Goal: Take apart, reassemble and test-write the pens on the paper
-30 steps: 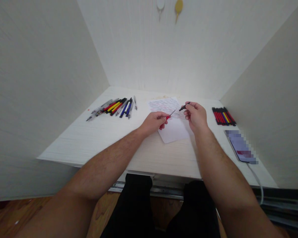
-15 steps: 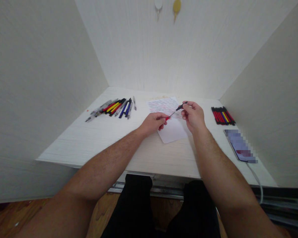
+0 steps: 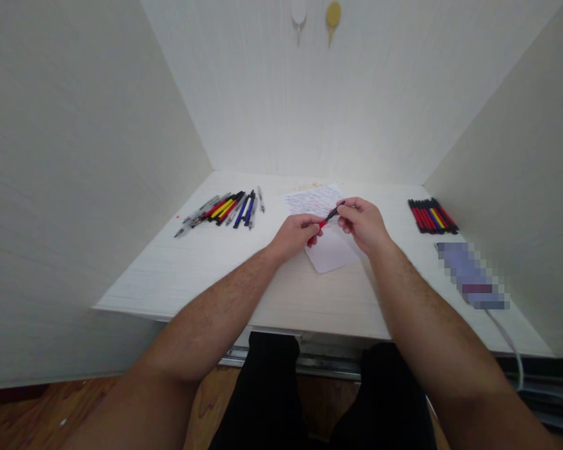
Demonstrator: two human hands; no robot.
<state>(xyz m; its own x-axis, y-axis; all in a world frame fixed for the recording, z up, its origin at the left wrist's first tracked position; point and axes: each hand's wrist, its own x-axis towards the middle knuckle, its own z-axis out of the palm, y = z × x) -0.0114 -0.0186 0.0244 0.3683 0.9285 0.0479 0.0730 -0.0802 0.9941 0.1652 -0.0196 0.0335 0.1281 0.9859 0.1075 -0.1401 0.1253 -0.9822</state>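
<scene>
Over the paper in the middle of the desk, my left hand [image 3: 294,237] pinches a red pen barrel [image 3: 322,224], most of it hidden by the fingers. My right hand [image 3: 365,224] has thumb and fingers closed on a black pen section [image 3: 333,213]. The black section meets the red barrel end to end, slanting up to the right. Whether the two are fully joined I cannot tell. Beneath the hands lies a scribbled sheet of paper [image 3: 304,201], with a blank white sheet [image 3: 333,255] nearer to me.
A loose pile of pens [image 3: 223,209], coloured and clear, lies at the left. At the right, several red, blue and yellow pens [image 3: 431,216] lie in a row. In front of these is a blurred phone [image 3: 469,272] with a white cable [image 3: 509,340]. Walls enclose the desk.
My right hand has brought the black section down-left against the red barrel, so the thin refill that showed between them is now covered. The whole view has shifted slightly.
</scene>
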